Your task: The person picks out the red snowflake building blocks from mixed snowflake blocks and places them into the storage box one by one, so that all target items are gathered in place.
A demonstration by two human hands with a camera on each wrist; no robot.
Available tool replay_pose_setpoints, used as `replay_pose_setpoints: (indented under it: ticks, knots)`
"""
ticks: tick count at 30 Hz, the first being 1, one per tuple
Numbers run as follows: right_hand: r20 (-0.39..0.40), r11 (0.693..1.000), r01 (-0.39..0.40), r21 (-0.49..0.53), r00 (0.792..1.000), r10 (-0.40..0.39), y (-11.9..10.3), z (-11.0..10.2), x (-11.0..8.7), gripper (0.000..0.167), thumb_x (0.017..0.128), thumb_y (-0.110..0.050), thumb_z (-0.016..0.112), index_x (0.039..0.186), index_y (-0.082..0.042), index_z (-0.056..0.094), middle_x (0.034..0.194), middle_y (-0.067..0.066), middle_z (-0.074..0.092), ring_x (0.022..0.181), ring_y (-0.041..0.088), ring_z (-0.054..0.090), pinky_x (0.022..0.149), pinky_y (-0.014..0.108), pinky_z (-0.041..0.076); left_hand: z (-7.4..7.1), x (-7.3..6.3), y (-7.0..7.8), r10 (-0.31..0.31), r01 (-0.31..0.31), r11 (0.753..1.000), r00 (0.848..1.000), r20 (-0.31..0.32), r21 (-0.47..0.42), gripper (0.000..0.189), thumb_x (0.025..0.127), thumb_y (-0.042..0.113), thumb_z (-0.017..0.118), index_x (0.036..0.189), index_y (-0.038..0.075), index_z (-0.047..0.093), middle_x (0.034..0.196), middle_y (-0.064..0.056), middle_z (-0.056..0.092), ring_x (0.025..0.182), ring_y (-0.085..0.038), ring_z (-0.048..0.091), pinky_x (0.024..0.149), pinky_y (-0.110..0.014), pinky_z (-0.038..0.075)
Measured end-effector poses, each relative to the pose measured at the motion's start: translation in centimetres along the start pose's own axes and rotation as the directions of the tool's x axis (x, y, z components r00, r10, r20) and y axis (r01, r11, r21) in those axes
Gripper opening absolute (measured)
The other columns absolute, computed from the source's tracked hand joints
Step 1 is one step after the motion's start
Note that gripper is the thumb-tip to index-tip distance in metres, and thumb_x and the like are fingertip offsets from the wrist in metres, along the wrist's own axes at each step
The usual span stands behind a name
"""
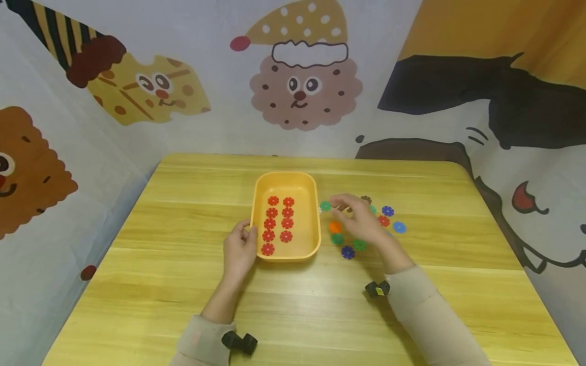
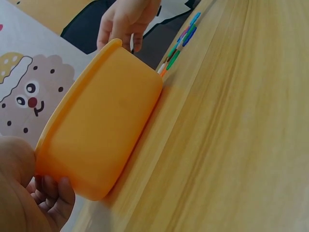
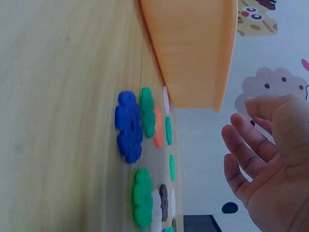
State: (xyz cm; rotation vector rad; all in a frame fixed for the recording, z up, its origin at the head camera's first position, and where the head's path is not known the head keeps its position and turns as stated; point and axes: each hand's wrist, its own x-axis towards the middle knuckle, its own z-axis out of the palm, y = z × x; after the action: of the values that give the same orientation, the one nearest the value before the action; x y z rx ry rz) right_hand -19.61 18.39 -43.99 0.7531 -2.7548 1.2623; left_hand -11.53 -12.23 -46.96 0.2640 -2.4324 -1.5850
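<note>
A yellow plastic tray (image 1: 317,239) stands on the wooden table. Inside it, several red notched flower-shaped discs (image 1: 269,223) lie in two columns, the left column longer. My left hand (image 1: 240,250) grips the tray's rim at its near left side; in the left wrist view its curled fingers (image 2: 60,203) are under the rim against the outer wall. To the right of the tray, my right hand (image 1: 359,218) hovers over loose discs, fingers loosely bent and holding nothing. Close by its fingertips is a green disc (image 1: 325,206). The hand hides part of the loose group.
Loose discs right of the tray include an orange disc (image 1: 335,227), a red disc (image 1: 383,220), a dark blue disc (image 1: 348,252) and a light blue disc (image 1: 399,227). Behind the table (image 1: 183,203) hangs a cloth (image 1: 220,101) printed with cartoon food.
</note>
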Motion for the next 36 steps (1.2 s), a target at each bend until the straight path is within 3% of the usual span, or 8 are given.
replay_pose_setpoints:
  ticks: [8,15,22,29,36]
  knots:
    - [-0.001,0.999,-0.045,-0.010,0.999,0.045,1.3,-0.5,-0.7,0.033,0.099,-0.011,0.066,0.130,0.002,0.061,0.117,0.017,0.066,0.103,0.031,0.063,0.086,0.049,0.057,-0.1,0.0,0.0,0.004,-0.004,1.000,1.000,0.003,0.003,0.032,0.101,0.013,0.060,0.128,-0.006,0.062,0.067,-0.006,0.053,0.054,-0.016,0.045,0.046,-0.022,0.037]
    - [-0.024,0.995,-0.068,-0.076,0.998,0.066,3.0,-1.3,-1.6,0.035,0.097,-0.008,0.068,0.130,0.002,0.060,0.115,0.017,0.067,0.101,0.032,0.064,0.089,0.053,0.053,-0.1,0.0,0.0,0.004,-0.004,1.000,1.000,0.010,-0.002,0.032,0.102,0.013,0.060,0.127,-0.007,0.062,0.067,-0.006,0.053,0.055,-0.016,0.046,0.046,-0.021,0.038]
    - [-0.031,0.994,-0.062,-0.091,0.998,0.059,4.4,-2.4,-2.5,0.032,0.097,-0.008,0.068,0.127,0.004,0.061,0.115,0.021,0.066,0.098,0.033,0.065,0.079,0.050,0.057,-0.2,0.1,0.0,0.011,-0.011,1.000,1.000,0.010,0.008,0.032,0.101,0.013,0.060,0.127,-0.007,0.062,0.066,-0.006,0.053,0.054,-0.016,0.046,0.045,-0.021,0.037]
    - [-0.008,0.990,-0.103,-0.097,0.995,0.102,5.6,-3.3,-3.6,0.037,0.097,-0.006,0.067,0.131,0.005,0.059,0.118,0.021,0.065,0.097,0.033,0.066,0.085,0.051,0.057,-0.1,0.2,0.1,0.009,-0.009,1.000,1.000,0.007,0.014,0.031,0.101,0.012,0.061,0.127,-0.006,0.063,0.067,-0.006,0.054,0.054,-0.016,0.046,0.045,-0.021,0.038]
    - [-0.052,0.984,-0.128,-0.121,0.991,0.122,7.0,-4.6,-4.3,0.037,0.095,-0.004,0.070,0.130,0.005,0.060,0.112,0.020,0.067,0.092,0.032,0.067,0.081,0.049,0.058,-0.1,0.2,0.1,0.014,-0.014,1.000,1.000,0.001,0.018,0.032,0.102,0.012,0.060,0.127,-0.006,0.063,0.066,-0.006,0.053,0.053,-0.016,0.045,0.045,-0.021,0.037]
